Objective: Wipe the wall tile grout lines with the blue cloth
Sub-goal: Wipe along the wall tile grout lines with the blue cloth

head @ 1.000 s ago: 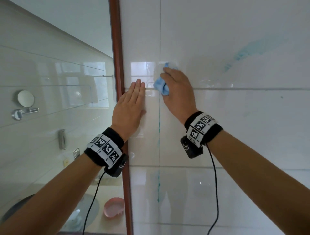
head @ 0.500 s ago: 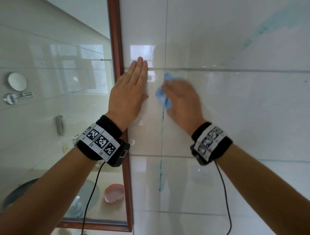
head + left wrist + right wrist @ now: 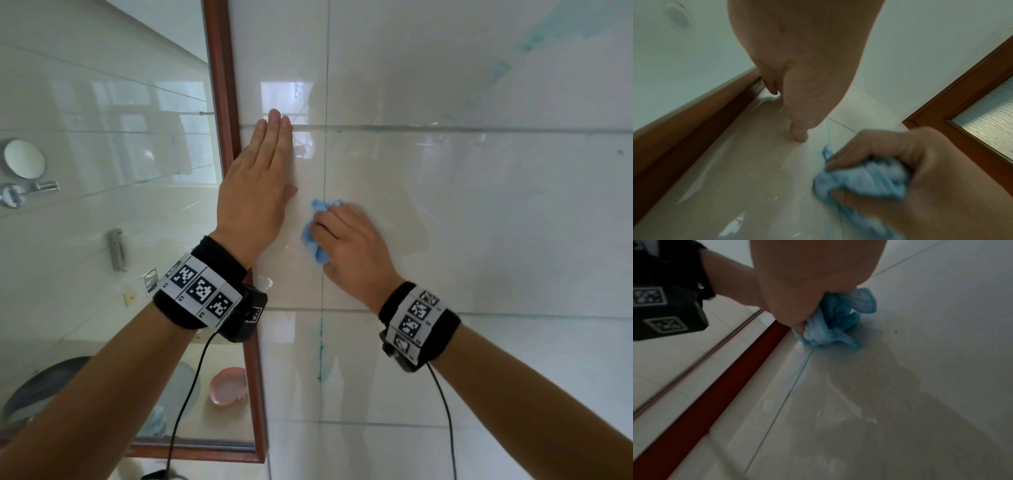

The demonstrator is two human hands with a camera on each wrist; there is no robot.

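Right hand (image 3: 352,250): fingers curled round the blue cloth (image 3: 315,240), bunched into a wad; pressed against the wall tile (image 3: 479,212).
Blue cloth: on the vertical grout line (image 3: 325,164), about midway down the tile row; folds protruding above and below the fingers (image 3: 869,142) in the left wrist view.
Left hand (image 3: 257,192): flat on the tile, fingers straight and together, holding nothing; fingertips reaching the horizontal grout line (image 3: 445,128); placed just beside the cloth, between it and the wooden frame (image 3: 226,102).
Vertical grout line: blue-green staining visible below the cloth (image 3: 320,346), in the next tile row down; blue tint also seen along the joint near the wad in the right wrist view (image 3: 803,365).
Wall tile: glossy, pale; faint blue smears at upper right (image 3: 534,37).
Surroundings: mirror (image 3: 102,205) in the wooden frame at left, reflecting a pink dish (image 3: 227,385) and a round wall mirror (image 3: 24,159).
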